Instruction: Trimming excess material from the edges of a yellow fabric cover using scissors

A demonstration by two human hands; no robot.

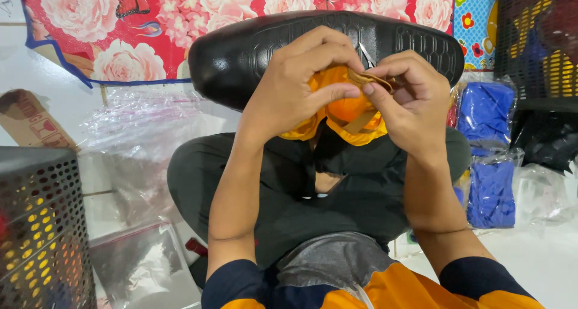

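Two hands pinch one orange cloth (346, 113) at upper centre, over the lap: left hand (289, 92) bunching it, right hand (412, 104) gripping its tan strap (367, 80). A slack pinch could let the strap slip free.

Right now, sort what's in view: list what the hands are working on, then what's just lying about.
In hand:
left hand and right hand, both pinching the orange cloth piece with its tan strap

Lying about:
black seat
blue bagged items
clear plastic bags
perforated black basket
floral cloth
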